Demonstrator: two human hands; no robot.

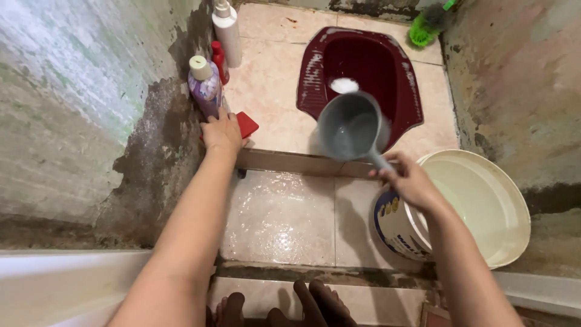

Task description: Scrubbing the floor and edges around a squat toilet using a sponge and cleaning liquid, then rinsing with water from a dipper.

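Head view looks down into a small tiled washroom. The right hand [407,178] is closed around the handle of a grey plastic dipper [350,126], holding it out over the near edge of the maroon squat toilet [404,72]. The dipper is tipped so that its open mouth faces back toward the camera; its inside looks wet, but whether any water is left in it I cannot tell. It is held by the end of the handle, which keeps the bowl well forward of the body and above the pan, where foamy white water [344,85] sits in the hole.

Just below that hand stands a cream bucket [484,206], its rim close to the wrist, so the dipper is within easy reach of it. The bucket's inside looks pale and smooth.

The left hand [221,130] is stretched to the wall side, fingers spread and pressed down on a red flat object [247,124] lying on the floor tiles [278,212]; what kind of thing it is cannot be made out. The fingers also reach the base of a purple bottle with a cream cap [204,85]. Behind that stand a small red bottle [218,60] and a tall white bottle [227,33], all lined up against the stained wall [78,109], out of the wet middle of the floor. A green brush [426,27] rests in the far corner. Bare toes [315,306] show at the bottom edge.
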